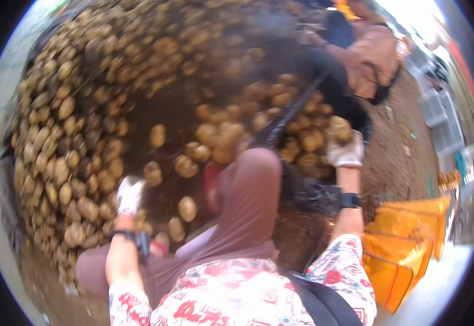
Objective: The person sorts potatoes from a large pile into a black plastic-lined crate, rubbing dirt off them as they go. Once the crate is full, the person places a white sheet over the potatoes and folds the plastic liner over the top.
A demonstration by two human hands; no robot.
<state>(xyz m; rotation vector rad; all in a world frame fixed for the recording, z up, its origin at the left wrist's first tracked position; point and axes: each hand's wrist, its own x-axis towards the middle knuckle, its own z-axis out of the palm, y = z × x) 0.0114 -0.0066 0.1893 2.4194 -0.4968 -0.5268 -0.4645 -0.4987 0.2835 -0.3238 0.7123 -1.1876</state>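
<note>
A white glove covers my left hand, which is at the right edge of the big potato pile; its fingers are blurred, and whether they hold anything is hidden. My right hand, also in a white glove, is closed on a potato. It is beside the black plastic bag, whose opening shows several potatoes. Loose potatoes lie on the brown ground between my hands, in front of my bent knee.
Another person sits at the upper right, close to the bag. Orange sacks lie to my right. Clear plastic crates stand at the far right, beyond bare soil.
</note>
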